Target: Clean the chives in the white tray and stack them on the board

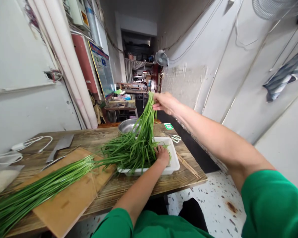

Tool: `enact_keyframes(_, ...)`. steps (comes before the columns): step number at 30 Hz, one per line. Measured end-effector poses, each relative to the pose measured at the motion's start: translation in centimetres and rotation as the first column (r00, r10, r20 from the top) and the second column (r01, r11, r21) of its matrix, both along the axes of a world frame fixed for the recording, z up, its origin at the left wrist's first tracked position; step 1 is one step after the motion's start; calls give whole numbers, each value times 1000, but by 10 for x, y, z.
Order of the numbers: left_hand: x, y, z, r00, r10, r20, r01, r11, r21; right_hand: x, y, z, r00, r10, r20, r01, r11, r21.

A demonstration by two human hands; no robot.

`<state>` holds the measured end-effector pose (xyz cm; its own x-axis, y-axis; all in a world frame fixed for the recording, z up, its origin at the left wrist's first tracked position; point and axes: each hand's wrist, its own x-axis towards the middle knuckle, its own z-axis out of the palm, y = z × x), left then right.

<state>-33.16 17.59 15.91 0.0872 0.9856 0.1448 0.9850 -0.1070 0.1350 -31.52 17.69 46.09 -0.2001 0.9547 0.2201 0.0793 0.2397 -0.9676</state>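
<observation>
My right hand [165, 101] is raised over the table, closed on the upper end of a bunch of garlic chives [147, 122]. The bunch hangs down into a white plastic tray [174, 160] heaped with more chives [126, 150]. Low in the tray's right side lies my left hand [162, 154], its fingers slightly apart on the chives there; the fingertips are partly hidden among the leaves. To the left, a long bundle of chives [52, 180] stretches across a wooden cutting board [72, 205], its near end running out of view.
A metal bowl [127, 126] stands behind the tray. Scissors [175, 138] and thin sticks [188, 165] lie at the right edge. A cleaver [62, 145], a white cable [32, 142] and a plastic bag [3, 180] are on the left of the wooden table [109, 188].
</observation>
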Motion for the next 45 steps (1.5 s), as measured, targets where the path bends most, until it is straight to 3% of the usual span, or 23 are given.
enact_keyframes(5,-5,-2,-3,999,-28,23,30,998,-60,-14,-18,59,999,-30,16,27,992,123)
enact_keyframes(11,-10,4,-11,999,-39,15,40,990,-132,-25,-37,113,997,-81,21,75,976,204)
enact_keyframes(17,-14,4,-9,999,-38,34,44,980,-192,-21,-57,157,978,-173,-113,198,941,276)
enact_keyframes(21,-15,2,-2,997,-48,68,60,982,-178,-17,-63,173,968,-195,-154,235,920,312)
enact_keyframes(24,-19,-2,9,984,-75,160,91,991,-99,-14,-61,171,972,-165,-169,210,932,297)
enact_keyframes(27,-28,-9,32,940,-149,306,129,988,84,-10,-54,159,971,-160,-175,202,946,255)
enact_keyframes(31,-42,-28,87,879,-144,454,-36,930,366,-5,-40,133,976,-135,-170,167,967,193)
enact_keyframes(33,-47,-40,119,910,-152,385,-38,896,443,-4,-33,120,977,-139,-160,165,973,160)
enact_keyframes(35,-50,-48,145,951,-126,282,2,916,401,-4,-29,109,978,-144,-148,164,977,134)
enact_keyframes(37,-51,-50,159,975,-103,199,46,961,274,-5,-26,100,979,-147,-141,165,979,120)
enact_keyframes(39,-51,-47,162,982,-147,120,136,986,94,-5,-24,93,978,-154,-143,170,980,107)
enact_keyframes(42,-54,-45,157,966,-256,43,259,959,-110,-5,-23,89,976,-156,-149,171,981,90)
enact_keyframes(43,-55,-47,155,963,-265,53,269,958,-97,-4,-24,88,977,-152,-147,166,982,88)
enact_keyframes(45,-55,-56,152,954,-241,180,229,970,85,-4,-27,88,981,-144,-132,157,983,92)
